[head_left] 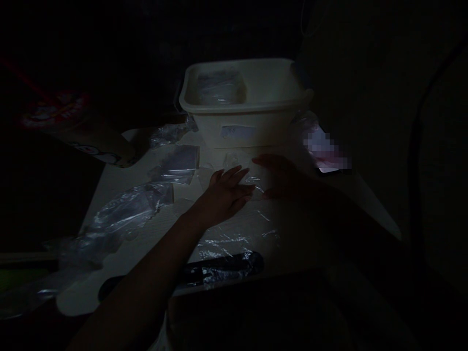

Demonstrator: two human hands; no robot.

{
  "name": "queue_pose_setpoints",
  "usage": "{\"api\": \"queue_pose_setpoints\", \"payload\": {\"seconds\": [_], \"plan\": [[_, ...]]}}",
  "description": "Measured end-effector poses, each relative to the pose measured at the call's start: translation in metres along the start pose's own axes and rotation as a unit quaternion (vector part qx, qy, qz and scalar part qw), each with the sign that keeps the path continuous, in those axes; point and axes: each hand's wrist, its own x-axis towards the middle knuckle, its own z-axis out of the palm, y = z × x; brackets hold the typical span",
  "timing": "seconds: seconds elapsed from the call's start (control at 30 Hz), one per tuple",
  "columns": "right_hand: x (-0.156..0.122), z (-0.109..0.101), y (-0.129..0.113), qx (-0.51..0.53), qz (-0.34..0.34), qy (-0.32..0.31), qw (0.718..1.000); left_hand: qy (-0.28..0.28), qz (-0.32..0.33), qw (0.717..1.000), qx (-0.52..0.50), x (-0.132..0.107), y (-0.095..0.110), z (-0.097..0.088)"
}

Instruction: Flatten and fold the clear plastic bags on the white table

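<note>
The scene is very dark. My left hand (226, 192) lies flat on a pale table (153, 243), fingers stretched out over a clear plastic sheet (252, 183). My right hand (283, 175) rests beside it on the same sheet, fingers extended toward the left hand. Both hands sit just in front of a white plastic tub (244, 129). Inside the tub lies a crumpled clear plastic bag (219, 87).
Several clear plastic bags (124, 214) are strewn across the table's left side. A dark long object wrapped in plastic (219, 268) lies at the near edge. A printed cardboard box (73, 126) stands at the left. A blurred patch (327, 151) sits right of the tub.
</note>
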Motion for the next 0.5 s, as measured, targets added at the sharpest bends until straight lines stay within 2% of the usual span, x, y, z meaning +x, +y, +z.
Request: {"api": "queue_pose_setpoints", "payload": {"seconds": [0.5], "plan": [[-0.0034,-0.0085,-0.0026,0.012,-0.002,-0.055,0.998,-0.004,-0.004,1.000,-0.006,0.0005,0.0008,-0.0001]]}}
